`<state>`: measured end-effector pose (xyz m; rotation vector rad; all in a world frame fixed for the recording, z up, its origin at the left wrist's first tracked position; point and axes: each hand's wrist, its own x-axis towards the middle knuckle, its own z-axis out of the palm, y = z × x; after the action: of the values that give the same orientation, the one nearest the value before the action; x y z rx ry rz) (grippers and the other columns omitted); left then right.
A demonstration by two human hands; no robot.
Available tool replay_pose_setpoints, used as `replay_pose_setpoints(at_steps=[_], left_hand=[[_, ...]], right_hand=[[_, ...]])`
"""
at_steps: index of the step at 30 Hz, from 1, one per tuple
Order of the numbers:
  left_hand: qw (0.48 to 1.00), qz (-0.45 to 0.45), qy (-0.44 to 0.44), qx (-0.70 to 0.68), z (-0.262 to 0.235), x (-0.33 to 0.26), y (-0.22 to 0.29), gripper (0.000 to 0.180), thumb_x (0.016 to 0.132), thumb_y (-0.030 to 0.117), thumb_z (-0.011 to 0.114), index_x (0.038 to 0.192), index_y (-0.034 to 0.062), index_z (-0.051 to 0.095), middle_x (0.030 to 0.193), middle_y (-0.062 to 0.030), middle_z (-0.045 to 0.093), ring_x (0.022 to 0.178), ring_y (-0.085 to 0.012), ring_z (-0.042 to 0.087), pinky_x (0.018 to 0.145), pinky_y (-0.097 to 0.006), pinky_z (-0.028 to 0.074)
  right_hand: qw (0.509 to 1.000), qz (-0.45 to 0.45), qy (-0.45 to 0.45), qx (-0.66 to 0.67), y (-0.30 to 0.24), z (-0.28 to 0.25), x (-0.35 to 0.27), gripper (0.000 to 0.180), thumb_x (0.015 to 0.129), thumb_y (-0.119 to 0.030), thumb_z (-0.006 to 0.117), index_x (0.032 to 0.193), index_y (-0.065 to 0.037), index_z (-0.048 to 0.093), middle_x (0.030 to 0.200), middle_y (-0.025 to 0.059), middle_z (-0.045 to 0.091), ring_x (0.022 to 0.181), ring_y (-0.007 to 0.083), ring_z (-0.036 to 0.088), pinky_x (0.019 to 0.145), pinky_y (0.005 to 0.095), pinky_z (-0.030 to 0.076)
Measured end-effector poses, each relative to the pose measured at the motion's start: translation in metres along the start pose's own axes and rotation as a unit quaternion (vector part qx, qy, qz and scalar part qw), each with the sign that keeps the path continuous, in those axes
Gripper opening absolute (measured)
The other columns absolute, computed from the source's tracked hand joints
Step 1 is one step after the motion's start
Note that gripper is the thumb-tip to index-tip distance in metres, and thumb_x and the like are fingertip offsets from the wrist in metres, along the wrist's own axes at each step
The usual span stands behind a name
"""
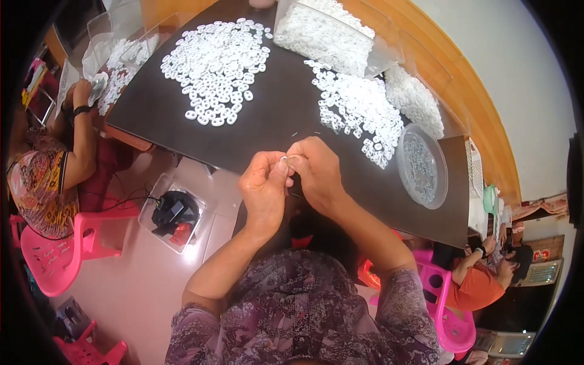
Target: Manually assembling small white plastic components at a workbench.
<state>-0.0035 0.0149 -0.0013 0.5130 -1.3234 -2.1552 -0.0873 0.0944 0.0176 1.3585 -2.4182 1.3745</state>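
Observation:
My left hand [264, 187] and my right hand [317, 172] meet over the near edge of the dark table [261, 134], fingertips pinched together. A sliver of a small white plastic piece [283, 159] shows between them; most of it is covered by the fingers. Beyond my left hand lies a spread pile of white oval pieces with holes [213, 67]. A second pile, of smaller white plastic pieces [359, 103], is beyond my right hand. Off to the right stands a round clear tub [443, 182] holding many thin metal pins. A few loose pins [295, 134] lie just past my fingers.
A clear bin [371, 55] full of white pieces stands at the far side, with a heap of white pieces [415, 100] beside it. People sit at left [55, 164] and right [480, 280]. A pink chair [67, 243] and a tray of dark items [146, 213] are on the floor.

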Motion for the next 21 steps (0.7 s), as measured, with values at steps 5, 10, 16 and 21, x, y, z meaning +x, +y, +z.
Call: replay_pose_setpoints(at_steps=[5,10,16,21], left_hand=[[0.999,-0.024,-0.021,-0.044,-0.003,0.009,-0.002,0.006,0.089,0.005,0.054,0.091,0.0008,0.058,0.076,-0.0015,0.058,0.061,-0.0045,0.051,0.050,-0.017,0.041],[0.998,-0.020,-0.021,-0.048,-0.003,0.017,0.001,0.008,0.089,0.007,0.054,0.094,0.0004,0.057,0.076,-0.0032,0.059,0.061,-0.0053,0.051,0.051,-0.018,0.041],[0.998,-0.022,-0.029,-0.052,0.001,0.023,-0.003,0.009,0.089,0.006,0.056,0.092,-0.0015,0.059,0.075,-0.0060,0.060,0.059,-0.0081,0.053,0.052,-0.020,0.043],[0.998,-0.021,-0.027,-0.049,-0.001,0.024,-0.004,0.009,0.088,0.006,0.057,0.093,-0.0015,0.058,0.075,-0.0061,0.061,0.059,-0.0082,0.053,0.051,-0.020,0.043]], right_hand=[[0.999,-0.020,-0.016,-0.023,0.000,-0.014,0.008,0.007,0.082,-0.008,0.055,0.081,-0.002,0.057,0.073,0.0097,0.055,0.068,0.0211,0.054,0.063,0.0308,0.044],[0.995,0.021,0.049,-0.082,0.043,-0.050,0.040,0.015,0.082,-0.010,0.057,0.089,0.001,0.064,0.084,0.0128,0.062,0.080,0.0226,0.060,0.072,0.0323,0.045],[0.956,-0.025,0.014,-0.292,0.105,-0.069,0.075,0.015,0.074,-0.008,0.062,0.088,-0.009,0.068,0.074,0.0127,0.058,0.075,0.0293,0.056,0.068,0.0378,0.045],[0.928,-0.095,-0.013,-0.359,0.121,-0.061,0.081,0.012,0.072,-0.007,0.064,0.083,-0.011,0.066,0.068,0.0122,0.053,0.070,0.0318,0.053,0.065,0.0414,0.043]])
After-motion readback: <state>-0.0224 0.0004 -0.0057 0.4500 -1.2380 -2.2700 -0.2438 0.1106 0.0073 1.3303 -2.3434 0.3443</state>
